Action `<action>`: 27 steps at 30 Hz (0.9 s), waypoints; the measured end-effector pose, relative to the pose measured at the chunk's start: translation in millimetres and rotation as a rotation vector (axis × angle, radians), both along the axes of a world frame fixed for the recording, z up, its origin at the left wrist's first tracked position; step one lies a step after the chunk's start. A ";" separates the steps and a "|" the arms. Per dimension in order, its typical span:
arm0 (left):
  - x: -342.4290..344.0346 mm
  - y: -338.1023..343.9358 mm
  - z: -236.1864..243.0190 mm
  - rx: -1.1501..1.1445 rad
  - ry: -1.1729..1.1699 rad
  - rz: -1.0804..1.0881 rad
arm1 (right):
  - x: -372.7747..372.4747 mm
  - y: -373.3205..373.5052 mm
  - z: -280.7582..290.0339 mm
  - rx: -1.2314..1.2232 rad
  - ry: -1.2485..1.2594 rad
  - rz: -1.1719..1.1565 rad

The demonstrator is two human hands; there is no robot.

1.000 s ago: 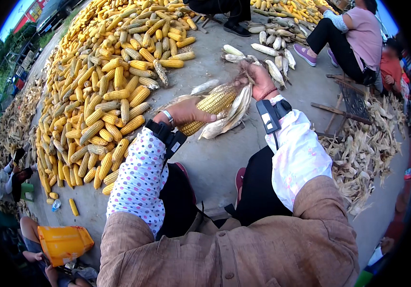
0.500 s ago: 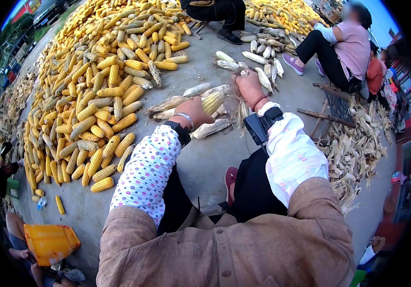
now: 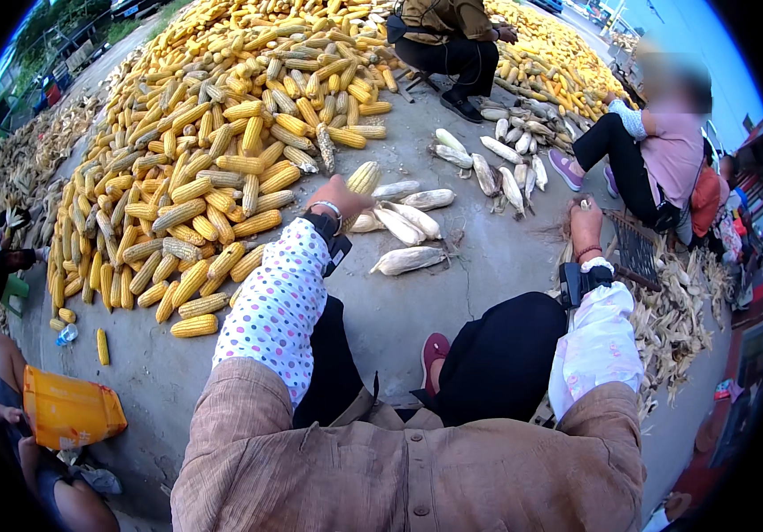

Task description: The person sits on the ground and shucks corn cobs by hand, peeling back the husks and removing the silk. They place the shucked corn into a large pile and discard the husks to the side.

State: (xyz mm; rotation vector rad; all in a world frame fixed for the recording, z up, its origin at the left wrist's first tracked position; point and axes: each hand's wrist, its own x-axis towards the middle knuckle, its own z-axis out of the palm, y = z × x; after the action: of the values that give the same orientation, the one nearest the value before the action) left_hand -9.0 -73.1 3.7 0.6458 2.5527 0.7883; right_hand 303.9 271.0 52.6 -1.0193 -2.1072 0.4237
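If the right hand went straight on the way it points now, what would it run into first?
Probably the near purple shoe of the seated co-worker, just beyond the right hand in the picture. Depth and height are unclear here, so it might pass above.

Bright outdoor daylight. Floor is bare grey ground point(image 3: 501, 257). Blue sky point(image 3: 736, 84) upper right; green foliage point(image 3: 49, 25) upper left.
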 end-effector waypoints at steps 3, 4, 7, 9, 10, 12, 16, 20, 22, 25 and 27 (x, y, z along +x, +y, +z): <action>-23.6 3.8 -24.3 0.330 -0.208 0.098 | 98.7 15.8 -10.9 0.147 -0.436 -0.309; -29.5 -0.7 -27.7 0.428 -0.289 0.146 | 121.3 -2.6 -12.5 0.103 -0.522 -0.372; -30.0 -6.3 -20.9 0.674 -0.612 0.204 | 221.9 -38.3 -28.7 -0.002 -0.798 -0.407; -34.0 -4.3 -24.4 0.755 -0.717 0.234 | 290.0 -53.2 -43.5 -0.101 -1.072 -0.552; -35.6 -3.9 -26.7 0.762 -0.741 0.253 | 310.7 -67.2 -48.0 -0.139 -1.025 -0.652; -42.8 1.4 -39.3 0.777 -0.789 0.282 | 379.0 -68.4 -69.6 -0.176 -1.044 -0.704; -27.7 -3.9 -6.6 0.956 -1.078 0.273 | 425.8 -102.4 -83.9 -0.110 -1.115 -0.813; -30.2 -7.2 -8.0 1.205 -1.127 0.364 | 434.1 -84.2 -78.7 -0.023 -1.078 -0.831; -32.0 -9.0 -11.9 1.255 -1.156 0.423 | 409.4 -89.9 -62.0 -0.022 -1.155 -0.713; -26.6 4.0 -14.0 1.285 -1.186 0.423 | 456.6 -61.0 -54.9 -0.320 -1.508 -0.453; -27.6 1.4 -15.1 1.315 -1.140 0.441 | 476.4 -33.5 -62.4 -0.443 -1.355 -0.396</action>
State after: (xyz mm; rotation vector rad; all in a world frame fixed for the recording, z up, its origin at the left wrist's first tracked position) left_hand -36.6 -71.6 -11.4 -0.1507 0.9013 2.1594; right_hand 780.4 237.5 -9.8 -2.3986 -2.8360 -0.0953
